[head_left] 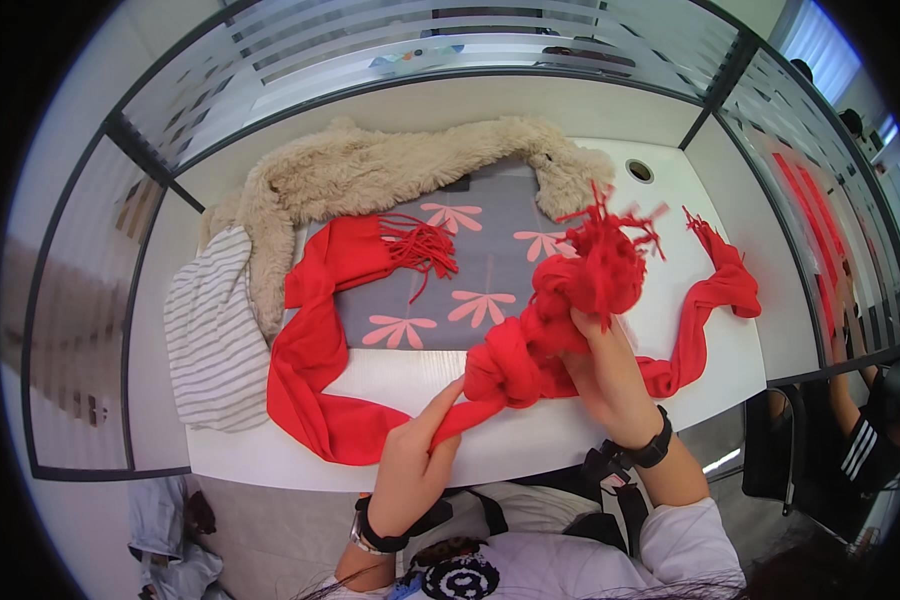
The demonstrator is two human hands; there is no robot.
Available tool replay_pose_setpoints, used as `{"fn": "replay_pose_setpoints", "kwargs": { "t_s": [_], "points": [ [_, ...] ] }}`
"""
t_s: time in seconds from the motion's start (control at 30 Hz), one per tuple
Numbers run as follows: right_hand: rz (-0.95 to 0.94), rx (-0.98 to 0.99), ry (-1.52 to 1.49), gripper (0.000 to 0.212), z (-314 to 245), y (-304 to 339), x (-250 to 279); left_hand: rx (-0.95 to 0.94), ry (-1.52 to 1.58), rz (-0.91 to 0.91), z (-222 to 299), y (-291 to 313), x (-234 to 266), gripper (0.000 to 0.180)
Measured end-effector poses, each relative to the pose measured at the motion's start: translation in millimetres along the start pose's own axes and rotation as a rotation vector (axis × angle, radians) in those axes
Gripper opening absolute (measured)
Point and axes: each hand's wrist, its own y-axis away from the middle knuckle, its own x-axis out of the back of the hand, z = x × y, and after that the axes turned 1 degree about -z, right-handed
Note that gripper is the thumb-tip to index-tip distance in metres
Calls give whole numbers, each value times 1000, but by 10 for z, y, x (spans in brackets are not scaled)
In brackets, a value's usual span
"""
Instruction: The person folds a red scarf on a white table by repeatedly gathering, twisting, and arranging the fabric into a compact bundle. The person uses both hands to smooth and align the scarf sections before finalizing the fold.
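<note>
Currently:
desk point(670, 330): one, white
scarves: four — grey flowered, beige fuzzy, striped, red
red scarf point(315, 370): fringed, knotted mid-length, on desk front
left hand point(415, 455): pinching red scarf
right hand point(605, 365): gripping its bunched fringe end

I'm looking at an office cubicle: a white desk point(530, 450) with a cable hole point(640, 171) upper right, fenced by frosted glass partitions point(370, 45), and a chair point(785, 450) at lower right
</note>
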Motion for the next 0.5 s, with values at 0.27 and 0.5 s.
{"fn": "replay_pose_setpoints", "kwargs": {
  "t_s": [0.27,0.5],
  "points": [
    [64,-188,28,41,70,-22,-294,-71,-48,149,181,12,-33,76],
    [3,-8,293,33,248,91,-362,-121,-273,598,122,-169,-132,80]
  ]
}}
